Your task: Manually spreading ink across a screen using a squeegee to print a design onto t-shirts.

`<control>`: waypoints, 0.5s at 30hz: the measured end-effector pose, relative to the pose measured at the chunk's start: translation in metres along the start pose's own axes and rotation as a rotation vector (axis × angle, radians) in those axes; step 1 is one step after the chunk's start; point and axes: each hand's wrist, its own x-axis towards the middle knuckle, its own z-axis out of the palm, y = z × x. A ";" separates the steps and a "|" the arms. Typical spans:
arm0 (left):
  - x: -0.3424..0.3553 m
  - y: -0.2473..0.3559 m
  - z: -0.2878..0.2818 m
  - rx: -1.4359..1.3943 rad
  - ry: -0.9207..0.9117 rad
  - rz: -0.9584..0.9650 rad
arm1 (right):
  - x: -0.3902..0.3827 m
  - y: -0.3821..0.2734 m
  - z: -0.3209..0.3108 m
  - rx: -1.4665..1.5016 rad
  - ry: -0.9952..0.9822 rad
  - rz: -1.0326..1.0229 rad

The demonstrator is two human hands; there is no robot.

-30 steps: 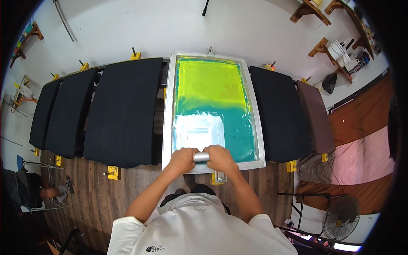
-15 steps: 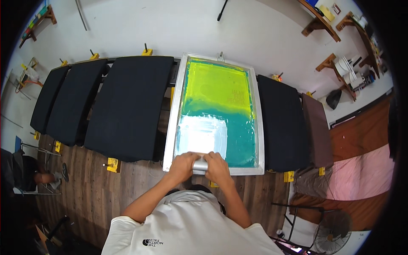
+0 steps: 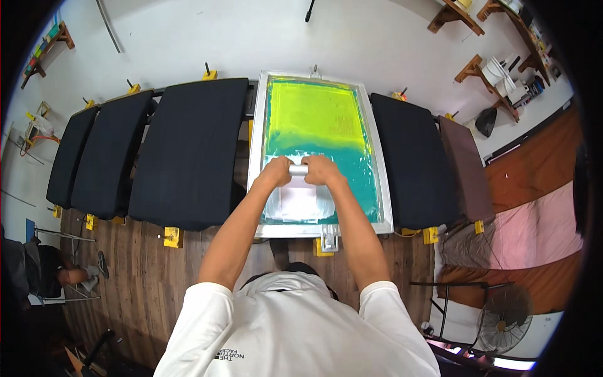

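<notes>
A screen printing frame [image 3: 380,188] with a silver metal rim lies in front of me. Its mesh is yellow-green at the far part and teal nearer, with a whitish patch of ink [image 3: 298,204] at the near left. Both hands grip a silver squeegee [image 3: 299,169] over the far edge of that patch. My left hand [image 3: 276,171] is closed round its left part and my right hand [image 3: 320,169] round its right part. The squeegee's blade is hidden beneath the hands. A metal clamp [image 3: 330,239] shows at the frame's near edge.
Black fabric-covered boards [image 3: 188,151] stand in a row to the left, and another black board [image 3: 411,163] and a brown one [image 3: 461,166] to the right. Yellow blocks [image 3: 173,237] stick out below them. A fan [image 3: 504,319] is at lower right; a seated person's leg [image 3: 78,276] shows at left.
Both hands have moved away from me with the squeegee, from the frame's near edge to the far edge of the whitish patch. My arms are now stretched out, and the near clamp is uncovered.
</notes>
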 end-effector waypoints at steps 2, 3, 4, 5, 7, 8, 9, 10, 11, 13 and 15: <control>-0.005 0.003 0.004 -0.009 -0.010 -0.030 | -0.006 -0.001 0.004 0.005 -0.005 0.022; -0.008 0.001 0.007 0.003 0.017 -0.016 | -0.010 -0.005 0.004 0.014 0.007 0.043; -0.012 -0.001 0.010 0.015 0.046 -0.003 | -0.015 -0.009 0.004 0.022 0.020 0.062; -0.017 -0.002 0.014 0.006 0.084 0.025 | -0.020 -0.013 0.005 0.014 0.018 0.069; -0.029 0.000 0.020 0.031 0.075 0.025 | -0.033 -0.015 0.013 0.029 0.030 0.070; -0.035 0.000 0.022 0.058 0.072 0.027 | -0.039 -0.017 0.016 0.041 0.048 0.069; -0.045 0.005 0.024 0.057 0.064 0.030 | -0.049 -0.016 0.021 0.043 0.045 0.076; -0.055 0.010 0.026 0.048 0.059 0.054 | -0.058 -0.015 0.024 0.062 0.055 0.073; -0.063 0.016 0.029 0.040 0.056 0.079 | -0.067 -0.014 0.027 0.080 0.068 0.070; -0.080 0.004 0.044 0.048 0.044 0.100 | -0.090 -0.024 0.035 0.080 0.069 0.038; -0.098 0.008 0.049 0.053 -0.009 0.078 | -0.106 -0.025 0.042 0.080 0.078 0.021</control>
